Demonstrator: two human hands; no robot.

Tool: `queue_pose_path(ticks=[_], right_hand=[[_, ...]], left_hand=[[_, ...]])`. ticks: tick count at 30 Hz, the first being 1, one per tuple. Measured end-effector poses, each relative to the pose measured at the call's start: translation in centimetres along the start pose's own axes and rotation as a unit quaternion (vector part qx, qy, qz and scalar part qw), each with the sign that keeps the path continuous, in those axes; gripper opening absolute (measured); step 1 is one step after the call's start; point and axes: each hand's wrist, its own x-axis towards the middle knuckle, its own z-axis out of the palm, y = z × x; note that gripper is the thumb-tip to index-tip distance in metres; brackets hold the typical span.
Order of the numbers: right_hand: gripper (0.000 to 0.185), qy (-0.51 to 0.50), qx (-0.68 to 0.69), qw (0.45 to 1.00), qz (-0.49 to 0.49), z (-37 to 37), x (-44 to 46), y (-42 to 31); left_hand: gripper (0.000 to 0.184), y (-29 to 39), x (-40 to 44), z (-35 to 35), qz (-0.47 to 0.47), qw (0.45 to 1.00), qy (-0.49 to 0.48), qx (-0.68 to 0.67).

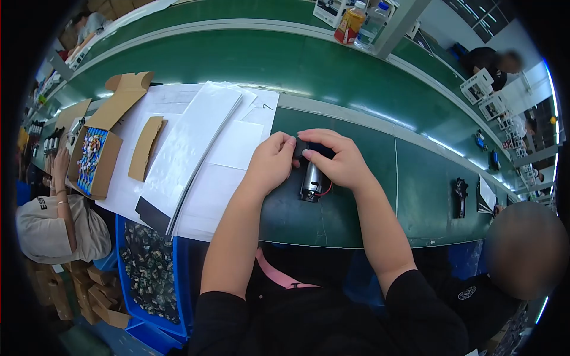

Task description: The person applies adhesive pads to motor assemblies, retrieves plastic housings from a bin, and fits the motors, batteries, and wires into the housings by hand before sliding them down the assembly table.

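Both of my hands meet over the green bench around a small black part [301, 147]. My left hand [274, 159] pinches its left side, the fingers curled in. My right hand [337, 155] closes over the top and right side, thumb pressed against it. Just below the fingers, a silver cylindrical electric motor [312, 177] with a black end and a thin red wire [326, 189] points toward me. The fingers cover where the black part and the motor meet, so I cannot tell whether they are joined.
White sheets [190, 142], a cardboard strip [146, 148] and an open box of blue-wrapped parts [92, 160] lie left. A blue bin [185, 285] of small parts stands below. A black tool-like housing [460, 197] rests right. Co-workers sit on both sides; bottles [369, 26] stand behind.
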Motion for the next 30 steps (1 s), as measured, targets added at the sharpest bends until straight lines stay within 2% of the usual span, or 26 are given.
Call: queue_pose_path(ticks=[3, 6, 7, 9, 12, 16, 22, 30], right_hand=[[0.031, -0.012, -0.074, 0.997, -0.035, 0.1, 0.1, -0.1], [0.032, -0.004, -0.071, 0.997, -0.007, 0.3, 0.5, -0.5], [0.031, -0.013, -0.036, 0.997, 0.066, 0.0, 0.6, -1.6], [0.031, -0.003, -0.065, 0.996, 0.053, -0.2, 0.7, -1.9], [0.03, -0.026, -0.146, 0.989, 0.005, -0.1, 1.2, -1.7], [0.028, -0.051, -0.211, 0.975, -0.043, 0.4, 1.9, -1.1], [0.023, -0.049, -0.135, 0.989, 0.04, 0.3, 2.0, -1.1], [0.026, -0.004, -0.122, 0.991, 0.059, 1.1, 1.8, -1.1]], left_hand=[[0.023, -0.4, 0.1, 0.3, 0.042, 0.998, 0.026, 0.033], [0.018, -0.3, 0.2, 0.0, 0.058, 0.993, 0.069, 0.072], [0.017, -0.7, 0.3, -0.2, 0.075, 0.99, 0.092, 0.072], [0.017, -1.2, 0.7, -0.7, 0.096, 0.987, 0.121, 0.049], [0.018, -0.8, 0.4, -1.1, 0.099, 0.985, 0.12, 0.08], [0.017, -0.7, 0.3, -1.0, 0.062, 0.99, 0.062, 0.111], [0.017, -1.1, 0.6, -0.8, 0.068, 0.988, 0.062, 0.126], [0.019, -1.5, 0.6, -0.2, 0.123, 0.969, 0.102, 0.188]])
